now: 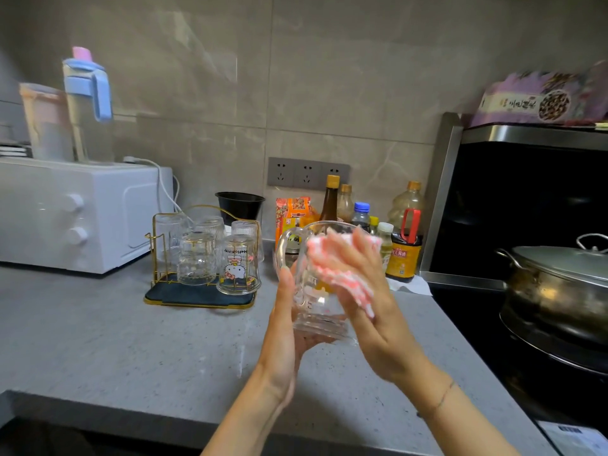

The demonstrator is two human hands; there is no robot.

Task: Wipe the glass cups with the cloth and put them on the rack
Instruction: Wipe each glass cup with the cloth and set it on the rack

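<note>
I see a clear glass mug (312, 291) with a handle on its left side, held above the bench, tilted a little with its mouth up and its thick base low. A pink-and-white cloth (342, 274) is pressed against the mug's right side, bunched and blurred. To the left stands the rack (197, 299), a gold wire frame on a dark tray resting on the bench. It holds several clear cups (197, 258) mouth down, some ribbed; the front right one (238, 264) carries a cartoon cat print, upside down. Mug and rack are apart.
</note>
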